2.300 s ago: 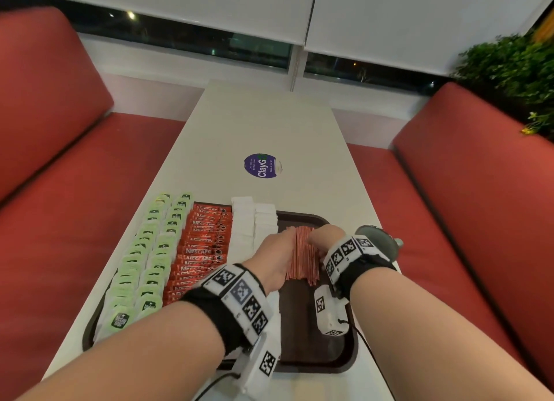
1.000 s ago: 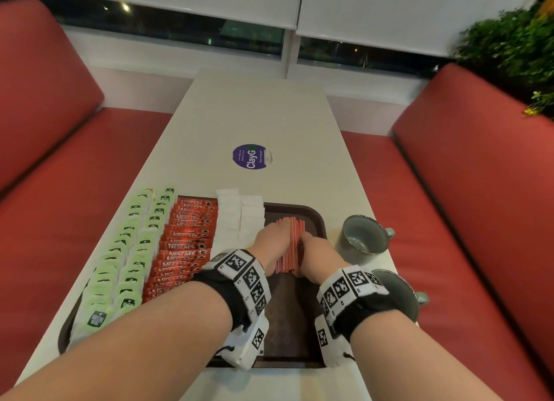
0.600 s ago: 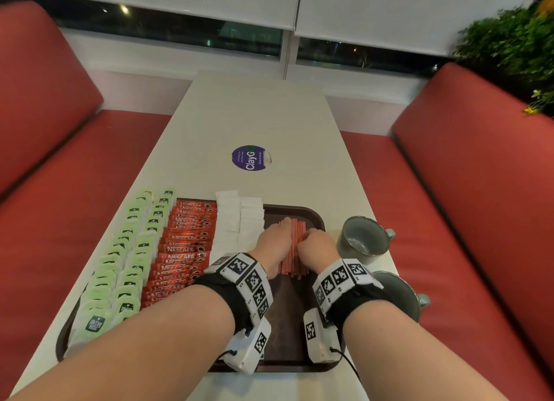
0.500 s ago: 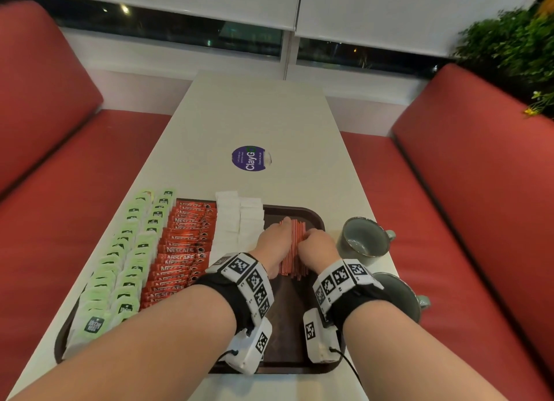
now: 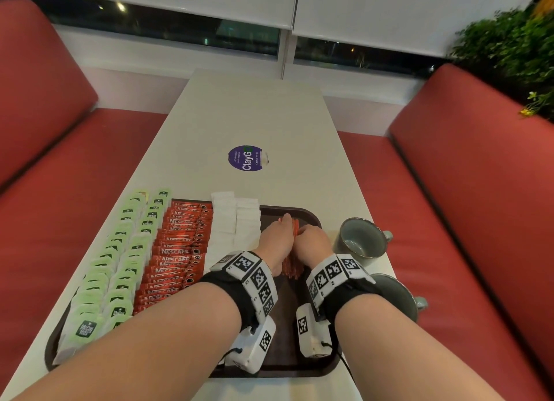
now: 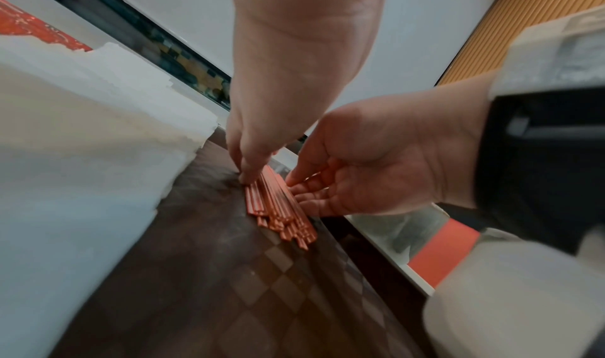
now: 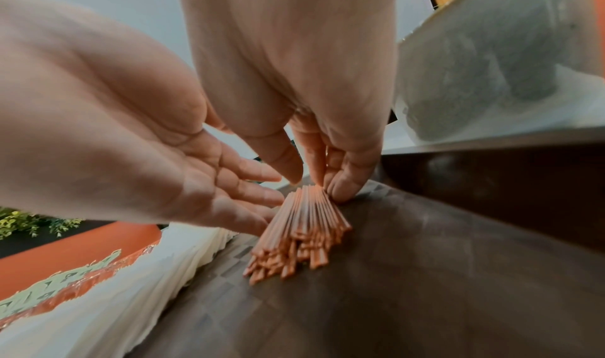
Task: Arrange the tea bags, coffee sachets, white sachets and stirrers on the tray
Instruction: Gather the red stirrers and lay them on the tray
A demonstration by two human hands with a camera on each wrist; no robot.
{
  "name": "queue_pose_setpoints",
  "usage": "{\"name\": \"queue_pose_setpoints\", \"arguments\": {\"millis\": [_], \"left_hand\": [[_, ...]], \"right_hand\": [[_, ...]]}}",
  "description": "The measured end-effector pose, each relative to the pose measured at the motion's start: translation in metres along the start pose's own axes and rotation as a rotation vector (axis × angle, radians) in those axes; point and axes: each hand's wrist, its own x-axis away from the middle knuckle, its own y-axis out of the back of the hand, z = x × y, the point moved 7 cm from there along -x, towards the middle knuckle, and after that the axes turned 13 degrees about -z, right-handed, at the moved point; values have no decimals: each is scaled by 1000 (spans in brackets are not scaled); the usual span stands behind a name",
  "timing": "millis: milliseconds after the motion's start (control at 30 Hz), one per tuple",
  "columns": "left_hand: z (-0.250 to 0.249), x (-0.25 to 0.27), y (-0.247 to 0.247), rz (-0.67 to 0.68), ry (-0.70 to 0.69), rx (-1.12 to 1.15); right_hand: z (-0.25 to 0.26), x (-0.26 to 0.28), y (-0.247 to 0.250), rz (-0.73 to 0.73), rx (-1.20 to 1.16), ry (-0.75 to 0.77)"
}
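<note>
A dark brown tray (image 5: pixel 311 217) holds rows of green tea bags (image 5: pixel 120 250), orange-red coffee sachets (image 5: pixel 177 250) and white sachets (image 5: pixel 235 220). A bundle of orange stirrers (image 6: pixel 278 208) lies lengthwise on the tray's right part. My left hand (image 5: pixel 278 235) lays straight fingers (image 7: pixel 255 195) against the bundle's left side. My right hand (image 5: pixel 308 235) presses its fingers (image 7: pixel 340 187) against the right side near the far end. The stirrers (image 7: pixel 304 229) rest on the tray, squeezed between both hands, their near ends uneven.
Two grey mugs (image 5: pixel 362 241) (image 5: pixel 395 295) stand on the table just right of the tray. A purple round sticker (image 5: pixel 247 158) lies further up the white table (image 5: pixel 254 116). Red benches (image 5: pixel 479 190) flank both sides. The tray's near right floor (image 5: pixel 284 340) is bare.
The hands stay on either side of the stirrers. Over the last second my right hand slid forward along the bundle, level with the left. The bundle looks tighter.
</note>
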Motion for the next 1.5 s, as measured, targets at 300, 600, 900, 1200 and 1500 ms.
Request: {"name": "queue_pose_setpoints", "arguments": {"millis": [300, 600, 900, 1200, 1500], "left_hand": [[-5, -1, 19, -24, 43, 32], [-33, 82, 93, 74, -298, -314], [27, 128, 160, 89, -244, -310], [40, 133, 167, 75, -214, -213], [37, 139, 156, 75, -294, -277]], "right_hand": [[9, 35, 4, 83, 169, 180], [2, 58, -20, 332, 375, 202], [4, 57, -11, 283, 392, 272], [5, 59, -4, 236, 396, 242], [28, 136, 42, 164, 56, 418]]}}
